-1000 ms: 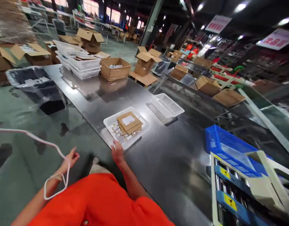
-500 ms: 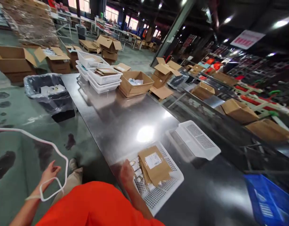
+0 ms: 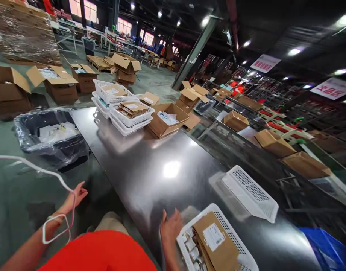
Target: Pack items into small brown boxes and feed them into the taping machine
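Note:
My right hand (image 3: 171, 226) is off the basket rim, over the steel table (image 3: 139, 177), with fingers apart and nothing in it. Just right of it stands a white perforated basket (image 3: 248, 253). Inside lie brown cardboard mailers (image 3: 228, 246) with a white label (image 3: 214, 236), beside several small white-wrapped items (image 3: 192, 250). My left hand (image 3: 76, 196) hangs empty over the floor, left of the table edge, its fingers loosely stretched. A white cord (image 3: 34, 171) passes in front of my left wrist.
Stacked white baskets (image 3: 130, 122) and an open carton (image 3: 169, 126) stand at the table's far end. A bin lined with plastic (image 3: 51, 146) is at the left. Another white basket (image 3: 250, 192) lies at the right edge, with a blue crate (image 3: 328, 248) beyond it.
My right hand has come away from the basket's rim and its fingers have spread. My left hand has moved right, towards the table. The view has shifted, so the basket sits lower right.

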{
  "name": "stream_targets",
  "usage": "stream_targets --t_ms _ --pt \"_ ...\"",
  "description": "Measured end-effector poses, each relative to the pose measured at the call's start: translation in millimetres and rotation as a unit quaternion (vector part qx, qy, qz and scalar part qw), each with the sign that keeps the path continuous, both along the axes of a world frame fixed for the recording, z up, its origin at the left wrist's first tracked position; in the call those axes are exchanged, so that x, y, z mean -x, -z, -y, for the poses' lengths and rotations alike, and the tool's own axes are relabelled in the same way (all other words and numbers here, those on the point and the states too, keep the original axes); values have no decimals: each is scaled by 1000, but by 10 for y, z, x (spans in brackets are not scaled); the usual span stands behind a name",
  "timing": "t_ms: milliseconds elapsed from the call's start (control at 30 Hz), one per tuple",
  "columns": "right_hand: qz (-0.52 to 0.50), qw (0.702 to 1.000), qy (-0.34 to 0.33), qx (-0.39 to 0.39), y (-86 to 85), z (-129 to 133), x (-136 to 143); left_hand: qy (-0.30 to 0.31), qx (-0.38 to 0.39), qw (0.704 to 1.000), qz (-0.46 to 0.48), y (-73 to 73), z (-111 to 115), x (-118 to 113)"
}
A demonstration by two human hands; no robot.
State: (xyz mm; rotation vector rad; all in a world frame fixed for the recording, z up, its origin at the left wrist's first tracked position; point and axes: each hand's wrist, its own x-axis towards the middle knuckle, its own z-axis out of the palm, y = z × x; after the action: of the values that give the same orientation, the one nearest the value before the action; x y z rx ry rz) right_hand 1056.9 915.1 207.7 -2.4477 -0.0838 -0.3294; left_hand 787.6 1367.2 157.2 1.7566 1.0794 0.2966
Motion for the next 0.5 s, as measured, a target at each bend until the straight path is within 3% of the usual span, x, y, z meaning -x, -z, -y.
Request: stream_targets --t_ms 100,233,367,500 --pt "-73 989 -32 -122 -51 -823 -366 21 11 1000 19 -54 -337 -374" --pt "-171 948 -52 -265 -247 -2058 -1150 31 24 999 18 -64 -813 -754" --pt "-211 911 -81 -345 -697 -3394 -1957 34 18 999 10 -101 -1376 -903" --pt "-188 924 -155 -294 -1249 -4583 -2618 -15 40 998 40 -175 -1954 -1033"
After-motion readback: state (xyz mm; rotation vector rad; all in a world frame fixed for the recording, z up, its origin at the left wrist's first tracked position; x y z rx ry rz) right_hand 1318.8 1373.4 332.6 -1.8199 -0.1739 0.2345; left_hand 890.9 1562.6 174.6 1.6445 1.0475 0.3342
